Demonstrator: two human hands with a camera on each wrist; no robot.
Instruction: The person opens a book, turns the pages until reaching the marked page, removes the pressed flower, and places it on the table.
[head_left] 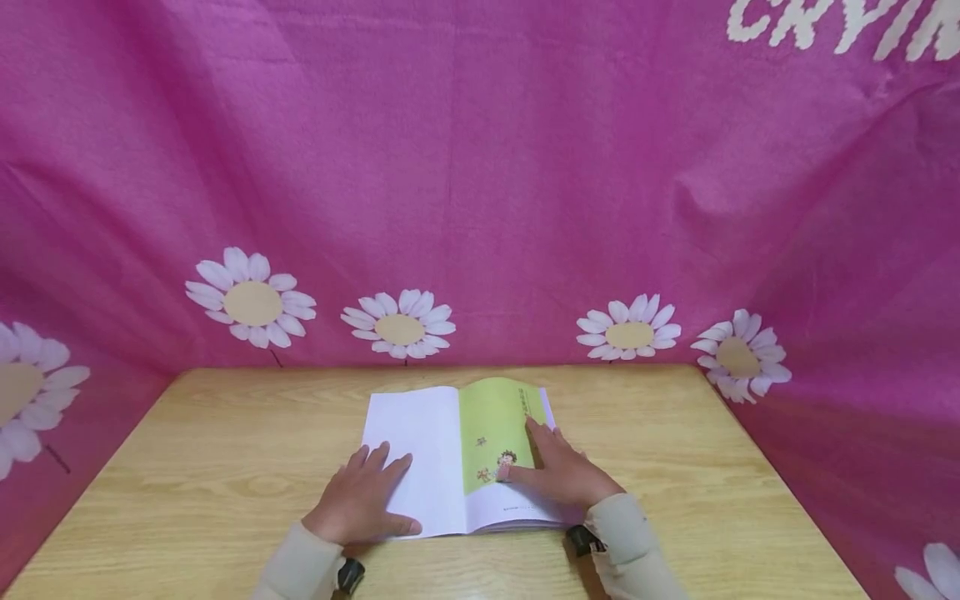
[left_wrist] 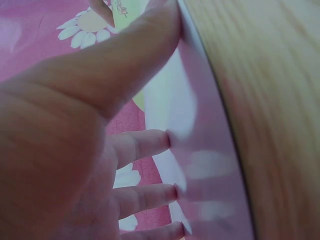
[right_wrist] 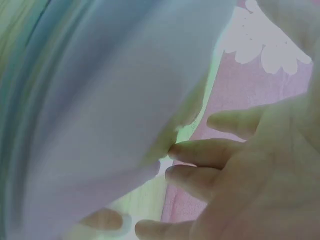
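Note:
An open book [head_left: 416, 425] lies on the wooden table, its left page blank white and its right page printed with a green panel [head_left: 487, 417] and small cartoon figures. My left hand [head_left: 363, 496] rests on the lower left of the white page, fingers spread. In the left wrist view, the fingertips [left_wrist: 162, 140] of that hand touch the page and the thumb lies near the lower edge. On the right page lies my right hand [head_left: 562, 471], its fingers extended and its thumb by the cartoon figure. The right wrist view shows these fingers [right_wrist: 205, 152] against the page's outer side.
The wooden table [head_left: 247, 450] extends around the book on all sides. A pink cloth [head_left: 480, 183] with large white daisies hangs behind the table and along both sides. Each wrist carries a dark strap device [head_left: 350, 575] below a light sleeve [head_left: 300, 562].

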